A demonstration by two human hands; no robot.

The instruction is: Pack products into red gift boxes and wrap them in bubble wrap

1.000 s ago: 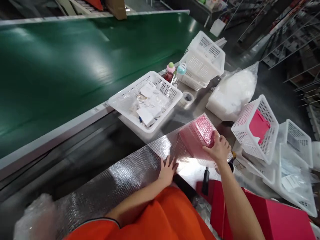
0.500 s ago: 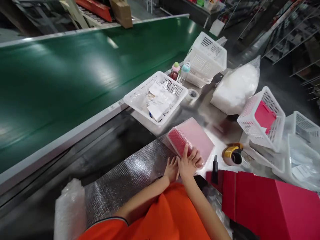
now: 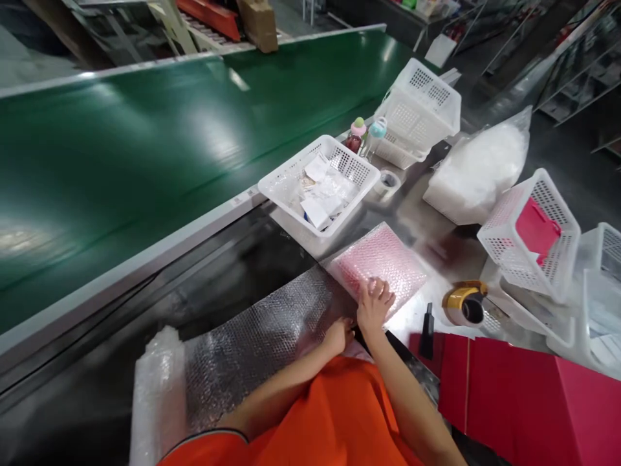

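A flat pink package [image 3: 391,255] under bubble wrap lies on the metal table in front of me. My right hand [image 3: 373,304] rests on its near edge with the fingers spread and slightly bent. Close to my body, my left hand [image 3: 339,336] is closed, fingers curled in. What it grips, if anything, is hidden. A long strip of clear bubble wrap [image 3: 262,349] stretches beneath my left forearm from the bubble wrap roll [image 3: 160,395] to the package.
To the right lie a black-handled cutter [image 3: 427,333], a tape dispenser [image 3: 464,304] and red boards [image 3: 509,388]. Beyond are a white basket of packets [image 3: 272,184], a tape roll [image 3: 387,184], two bottles [image 3: 356,134] and more baskets [image 3: 528,259]. A green conveyor [image 3: 169,149] runs along the left.
The bubble wrap now covers the package's top more evenly. My left hand has gone from spread fingers to curled and sits slightly lower. The view has shifted a little.
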